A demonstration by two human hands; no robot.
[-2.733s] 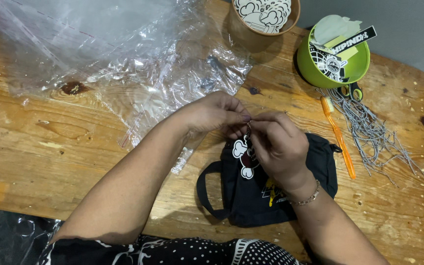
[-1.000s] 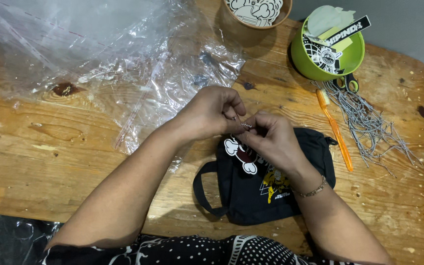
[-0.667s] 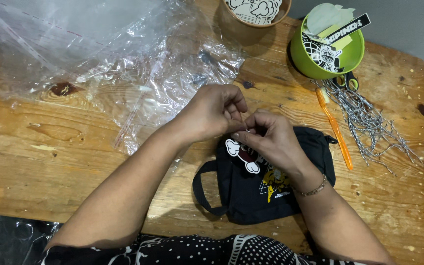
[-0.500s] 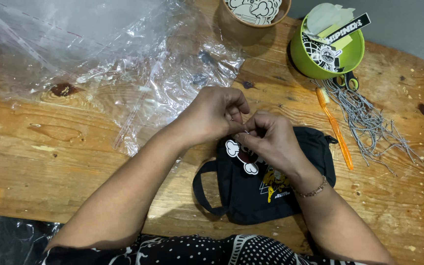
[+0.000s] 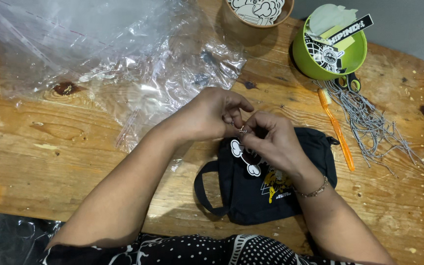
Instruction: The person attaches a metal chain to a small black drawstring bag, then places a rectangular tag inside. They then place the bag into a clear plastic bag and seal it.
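**Both hands pinching a ball chain above a black pouch**

Nearest me, one black pouch [image 5: 266, 184] lies flat on the wooden table [image 5: 35, 157], its single loop handle to the left and a yellow print on its face. One skull-shaped charm [image 5: 245, 156], white with a dark centre, hangs over the pouch's upper left corner. Just above it my two hands meet. My left hand [image 5: 207, 117] and my right hand [image 5: 276, 142] have their fingertips pressed together on one short ball chain [image 5: 242, 129], clamped from both sides; whether its ends are joined I cannot tell. Compared with a moment ago, my left forefinger has lifted and stretched further over the chain, and the charm sits slightly lower and to the right; the pouch has hardly shifted. One bracelet [image 5: 313, 191] circles my right wrist. Further off, a crumpled heap of clear plastic bags [image 5: 114, 54] covers the far left. To the right lie one orange toothbrush [image 5: 337, 130] and a loose bundle of ball chains [image 5: 369, 127], too many to count. Farthest stand one green bowl [image 5: 330, 49] of stickers, with scissors [image 5: 348, 83] beside it, and one brown paper cup [image 5: 253, 19].
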